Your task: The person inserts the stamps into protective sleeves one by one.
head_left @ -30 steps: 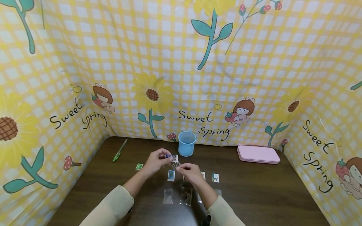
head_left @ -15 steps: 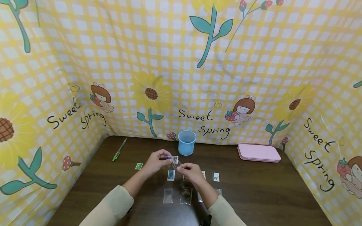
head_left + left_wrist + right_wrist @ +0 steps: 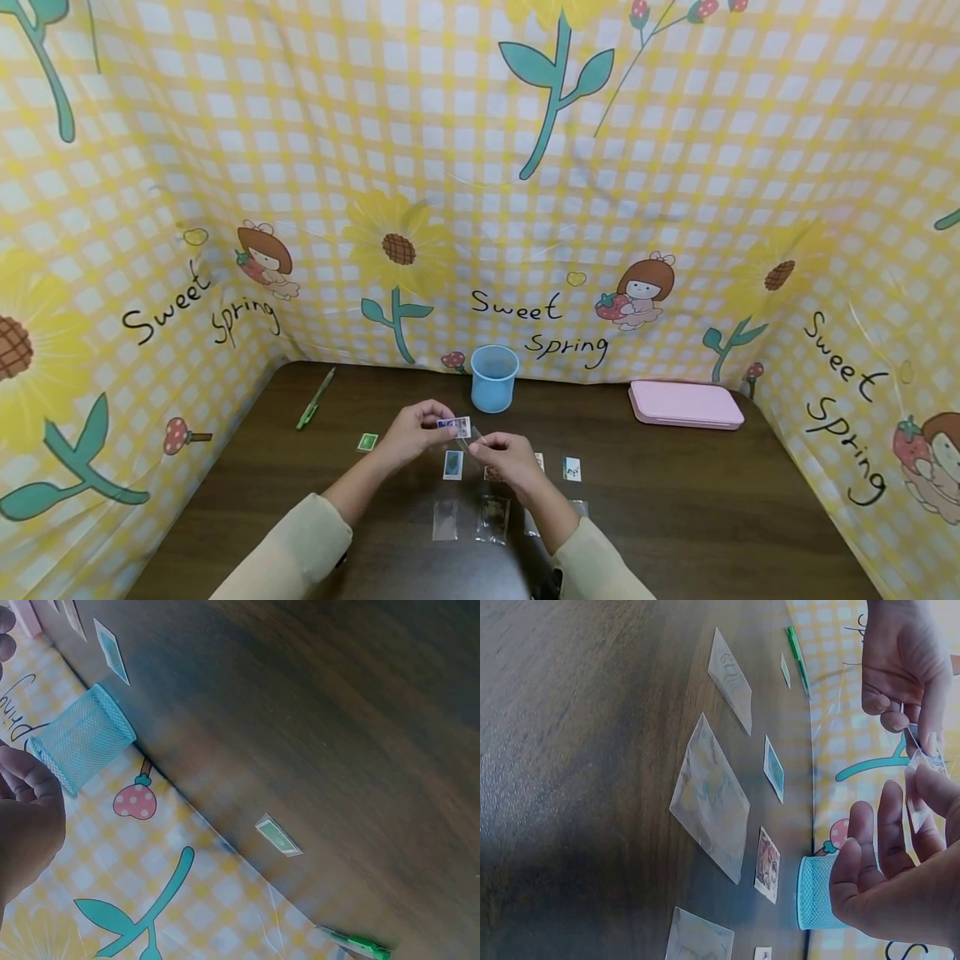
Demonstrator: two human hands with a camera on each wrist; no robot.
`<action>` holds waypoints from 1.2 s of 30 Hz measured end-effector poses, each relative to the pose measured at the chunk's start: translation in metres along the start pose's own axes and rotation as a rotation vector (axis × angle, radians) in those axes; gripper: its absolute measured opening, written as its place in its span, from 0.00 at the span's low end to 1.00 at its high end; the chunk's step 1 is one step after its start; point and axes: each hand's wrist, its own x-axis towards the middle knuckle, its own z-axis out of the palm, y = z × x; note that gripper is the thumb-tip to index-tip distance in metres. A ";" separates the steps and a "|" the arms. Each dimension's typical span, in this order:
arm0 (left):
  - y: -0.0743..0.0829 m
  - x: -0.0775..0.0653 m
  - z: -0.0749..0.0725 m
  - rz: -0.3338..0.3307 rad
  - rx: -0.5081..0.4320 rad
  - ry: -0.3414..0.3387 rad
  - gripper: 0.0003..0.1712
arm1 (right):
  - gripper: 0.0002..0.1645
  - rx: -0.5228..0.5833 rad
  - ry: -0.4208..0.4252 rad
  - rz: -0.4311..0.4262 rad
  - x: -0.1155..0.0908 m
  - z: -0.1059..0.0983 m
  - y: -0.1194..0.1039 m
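Observation:
My left hand (image 3: 420, 433) pinches a small stamp (image 3: 459, 427) with a white border and a dark printed picture, above the middle of the table. Close beside it, my right hand (image 3: 512, 458) pinches a small clear plastic sleeve (image 3: 472, 440) between thumb and index finger. The stamp's near edge meets the top of the sleeve; whether it sits inside is unclear. In the right wrist view both hands come together at the sleeve (image 3: 915, 806), the other right fingers spread. The left wrist view catches only part of the left hand (image 3: 30, 825), with its hold out of frame.
A blue stamp (image 3: 453, 465), a black-and-white stamp (image 3: 572, 469) and a green stamp (image 3: 367, 442) lie on the table. Clear sleeves (image 3: 445, 521) lie nearer me, partly under the right arm. Behind are a blue mesh cup (image 3: 493, 382), green pen (image 3: 315, 400) and pink case (image 3: 686, 405).
The stamp has come slightly toward me and tilted a little at the sleeve's opening. Both hands keep their hold and have barely shifted.

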 end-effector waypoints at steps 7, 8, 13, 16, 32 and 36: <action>0.000 -0.001 -0.002 -0.005 0.051 -0.007 0.11 | 0.16 0.047 -0.022 0.013 -0.003 -0.001 -0.004; -0.004 0.001 -0.003 -0.006 0.063 -0.004 0.12 | 0.16 0.050 -0.029 0.012 -0.004 -0.001 -0.005; -0.003 0.000 -0.005 0.008 0.103 -0.018 0.12 | 0.16 0.038 -0.063 0.002 -0.011 -0.002 -0.016; -0.002 -0.001 -0.006 0.027 0.108 -0.034 0.12 | 0.16 0.032 -0.074 0.000 -0.014 -0.002 -0.020; 0.001 -0.005 -0.012 0.040 0.174 -0.170 0.10 | 0.15 -0.099 -0.071 -0.019 -0.004 -0.004 0.001; 0.002 -0.007 -0.013 0.033 0.174 -0.201 0.09 | 0.13 -0.100 -0.103 -0.034 -0.010 -0.004 -0.004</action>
